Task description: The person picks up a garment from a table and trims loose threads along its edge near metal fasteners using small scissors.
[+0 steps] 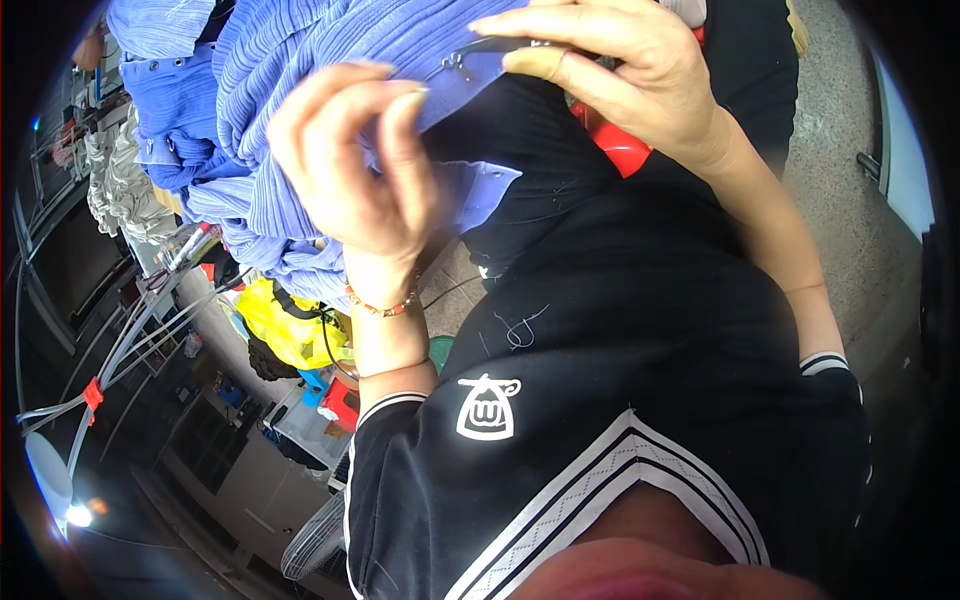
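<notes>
Ribbed blue fabric point(330, 45) lies bunched at the upper left and spreads over my lap. My right hand point(640, 75) is closed at the top, pinching a slim dark tool point(492, 44) between thumb and fingers. The tool's exact kind does not show. Beside its tip, a small dark bit of thread or metal point(457, 64) lies against a smooth blue edge of the cloth. My left hand point(350, 165), slightly blurred, hovers over the fabric with curled fingers apart and nothing visible in them. A pointed blue flap point(488, 190) sticks out beside its wrist.
Darker blue garments with metal eyelets point(175, 105) hang at the far left, near pale crumpled cloth point(125, 185). A yellow bag point(280, 325) is below them. Something red and glossy point(622, 148) sits by my right forearm. A fan point(315, 535) stands lower left.
</notes>
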`<state>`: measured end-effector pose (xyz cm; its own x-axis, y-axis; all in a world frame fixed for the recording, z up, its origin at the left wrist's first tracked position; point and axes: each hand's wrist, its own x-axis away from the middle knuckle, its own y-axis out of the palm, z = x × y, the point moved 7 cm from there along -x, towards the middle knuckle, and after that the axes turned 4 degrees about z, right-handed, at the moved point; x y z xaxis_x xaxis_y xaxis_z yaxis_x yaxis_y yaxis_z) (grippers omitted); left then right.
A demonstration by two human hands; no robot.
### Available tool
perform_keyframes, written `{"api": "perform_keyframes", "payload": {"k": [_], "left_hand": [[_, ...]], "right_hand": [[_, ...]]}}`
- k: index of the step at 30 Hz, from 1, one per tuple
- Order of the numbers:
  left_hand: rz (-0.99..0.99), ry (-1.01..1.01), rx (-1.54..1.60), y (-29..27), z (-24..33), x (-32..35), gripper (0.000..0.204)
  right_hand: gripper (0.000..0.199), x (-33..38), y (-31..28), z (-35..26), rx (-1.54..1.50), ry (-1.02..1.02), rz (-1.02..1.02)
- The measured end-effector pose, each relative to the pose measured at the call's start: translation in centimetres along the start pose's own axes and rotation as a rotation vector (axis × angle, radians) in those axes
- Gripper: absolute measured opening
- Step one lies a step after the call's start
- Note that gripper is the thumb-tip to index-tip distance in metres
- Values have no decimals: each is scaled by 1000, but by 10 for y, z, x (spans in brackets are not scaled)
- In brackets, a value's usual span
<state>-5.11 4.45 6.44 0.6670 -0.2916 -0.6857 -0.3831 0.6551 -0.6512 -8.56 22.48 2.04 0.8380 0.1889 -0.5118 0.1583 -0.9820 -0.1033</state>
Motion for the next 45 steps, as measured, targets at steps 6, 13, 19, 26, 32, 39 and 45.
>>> {"api": "perform_keyframes", "payload": {"k": [6, 13, 19, 26, 32, 39, 45], "left_hand": [[122, -372, 142, -4, -82, 27, 40], [50, -345, -97, -31, -104, 38, 32], [169, -382, 76, -42, -75, 24, 19], [-64, -99, -157, -16, -7, 17, 37], [-33, -14, -166, -13, -9, 23, 29], [17, 69, -140, -10, -5, 17, 12], [22, 18, -105, -10, 3, 12, 11]], "right_hand": [[35, 6, -7, 17, -6, 211, 91], [34, 4, -5, 14, 24, 191, 51], [35, 5, 1, 15, 4, 211, 21], [36, 6, 3, 9, 7, 171, 18], [42, 7, 10, -2, 72, 131, -87], [40, -4, 16, -17, 190, -39, -118], [38, -9, 18, -25, 251, -74, -123]]}}
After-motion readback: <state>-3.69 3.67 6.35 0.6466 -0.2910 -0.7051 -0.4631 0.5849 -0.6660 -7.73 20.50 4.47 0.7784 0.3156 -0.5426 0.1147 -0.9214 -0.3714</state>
